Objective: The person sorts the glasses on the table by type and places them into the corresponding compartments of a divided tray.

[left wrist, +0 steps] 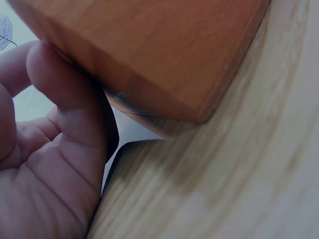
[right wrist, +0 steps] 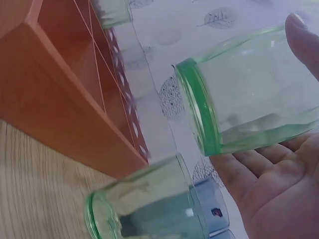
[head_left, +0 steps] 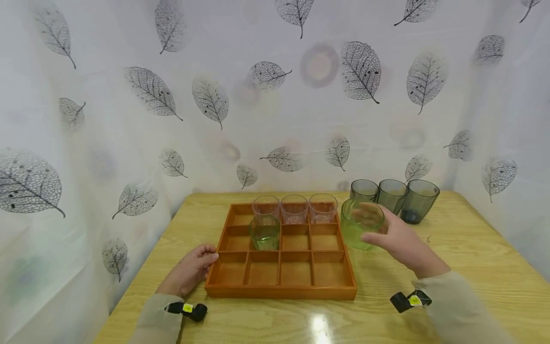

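My right hand [head_left: 397,239] holds a green glass [right wrist: 254,84] beside the compartment tray's right edge, thumb on one side and fingers on the other. In the right wrist view, a second green glass [right wrist: 154,199] stands on the table below it; from the head the two overlap. At the wooden tray [head_left: 281,292], my left hand [head_left: 191,270] grips the left rim, its thumb against the edge. One green glass [head_left: 265,234] sits in the middle row, second compartment from the left. Three clear glasses [head_left: 266,208] occupy the back row's other compartments, leaving the leftmost bare.
Three dark grey glasses [head_left: 418,200] stand in a row at the back right, behind my right hand. The wooden table [head_left: 481,267] extends around the tray. A white leaf-patterned curtain [head_left: 275,124] borders its back and sides.
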Available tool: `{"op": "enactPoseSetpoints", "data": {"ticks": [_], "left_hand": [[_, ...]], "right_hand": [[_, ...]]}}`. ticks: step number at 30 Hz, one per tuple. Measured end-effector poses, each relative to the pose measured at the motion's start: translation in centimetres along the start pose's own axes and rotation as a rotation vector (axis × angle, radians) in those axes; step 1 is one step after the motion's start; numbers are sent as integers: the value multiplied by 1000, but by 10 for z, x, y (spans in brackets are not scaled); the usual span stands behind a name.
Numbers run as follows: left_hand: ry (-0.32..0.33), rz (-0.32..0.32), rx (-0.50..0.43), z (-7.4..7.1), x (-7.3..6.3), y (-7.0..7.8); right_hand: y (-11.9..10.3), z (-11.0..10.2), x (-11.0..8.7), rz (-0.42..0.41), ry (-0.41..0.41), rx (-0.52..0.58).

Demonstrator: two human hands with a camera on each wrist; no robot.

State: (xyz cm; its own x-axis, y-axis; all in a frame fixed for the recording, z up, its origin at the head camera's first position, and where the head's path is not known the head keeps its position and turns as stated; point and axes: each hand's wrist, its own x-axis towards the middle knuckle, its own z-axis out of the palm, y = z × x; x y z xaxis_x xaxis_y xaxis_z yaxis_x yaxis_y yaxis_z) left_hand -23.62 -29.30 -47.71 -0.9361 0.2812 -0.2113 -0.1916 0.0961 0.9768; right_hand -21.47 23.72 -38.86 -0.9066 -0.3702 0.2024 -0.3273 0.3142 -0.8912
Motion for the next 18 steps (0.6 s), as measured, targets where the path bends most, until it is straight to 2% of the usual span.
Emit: {"op": "enactPoseSetpoints", "data": {"ticks": [8, 18], "left_hand": [[-8, -2, 0, -2, 1, 0], [-7, -12, -7, -1, 0, 1]], "right_hand": [[-2, 21, 16, -9, -37, 66], [-7, 47, 34, 6, -37, 138]]}}
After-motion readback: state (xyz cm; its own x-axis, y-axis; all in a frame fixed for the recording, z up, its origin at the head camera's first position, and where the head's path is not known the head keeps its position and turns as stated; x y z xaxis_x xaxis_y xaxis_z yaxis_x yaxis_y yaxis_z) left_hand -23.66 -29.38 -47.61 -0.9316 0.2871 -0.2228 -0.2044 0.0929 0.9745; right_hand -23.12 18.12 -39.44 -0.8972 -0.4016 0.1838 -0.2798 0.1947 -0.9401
